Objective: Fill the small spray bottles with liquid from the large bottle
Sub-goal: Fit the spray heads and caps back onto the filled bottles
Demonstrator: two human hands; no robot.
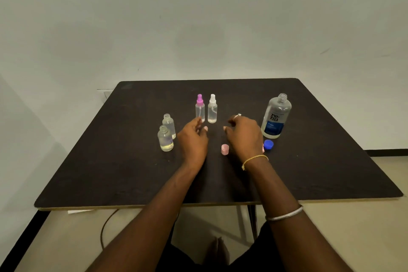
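Left hand [193, 139], right hand [244, 137]: both loose, grasping nothing, above mid-tabletop [132, 172].
Large bottle [276, 117]: uncapped, upright, right.
Uncapped small bottles [165, 139]: two, left.
Advice: steady one small bottle, pour slowly, neck over neck.

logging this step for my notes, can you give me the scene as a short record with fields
large bottle: upright, uncapped, right side of table
spray bottles: pink-topped spray bottle and white-topped spray bottle, upright, side by side, tops on
uncapped small bottles: rear small bottle, front small bottle, left side
loose caps: pink cap, blue cap
left hand: by the pink-topped bottle's base, holding nothing
right hand: fingers loosely curled, holding nothing
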